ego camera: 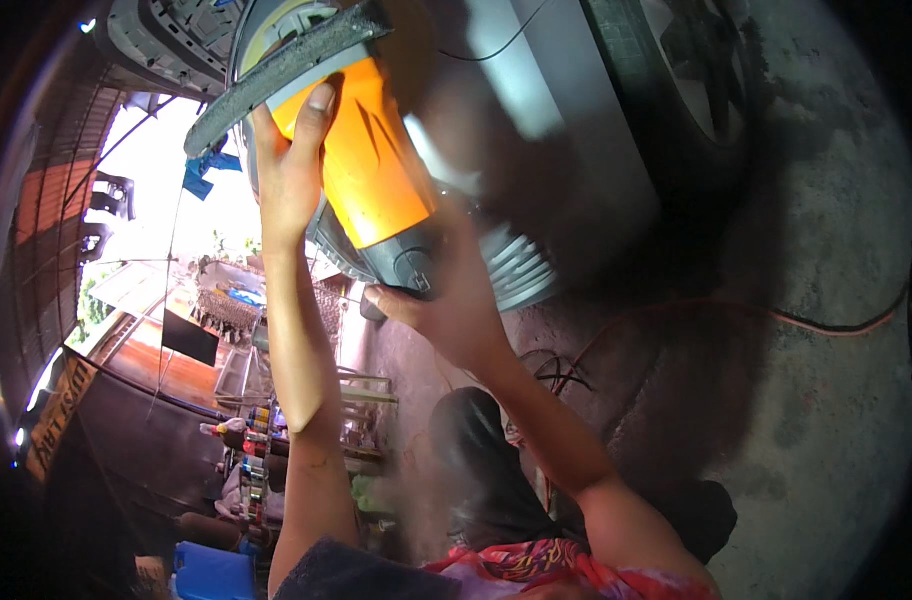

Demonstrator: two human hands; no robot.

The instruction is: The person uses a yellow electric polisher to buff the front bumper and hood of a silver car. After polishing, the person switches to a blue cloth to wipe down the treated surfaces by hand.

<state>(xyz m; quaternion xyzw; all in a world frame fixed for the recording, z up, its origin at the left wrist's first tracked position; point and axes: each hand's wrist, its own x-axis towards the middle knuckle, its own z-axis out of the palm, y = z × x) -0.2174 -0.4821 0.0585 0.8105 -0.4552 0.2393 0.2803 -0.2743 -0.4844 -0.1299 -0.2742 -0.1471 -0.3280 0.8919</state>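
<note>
An orange and dark grey power polisher [381, 157] is held up in front of a car. My left hand [294, 165] grips its orange body near the head, with the thumb lying along the casing. My right hand [444, 292] is around the dark rear end of the tool, and its fingers are partly blurred and hidden. Across the polisher's front runs a dark, worn edge of a pad or guard [283, 75]. Beyond it is the car's glossy body panel [516, 82], with a slatted grille [519, 266] below the tool.
A car wheel [688, 75] stands at the upper right. An orange-red hose [726, 304] and dark cables [557, 371] lie on the concrete floor [823, 420]. Shelves with cans and bottles [257, 450] and a blue container [214, 570] are at the lower left.
</note>
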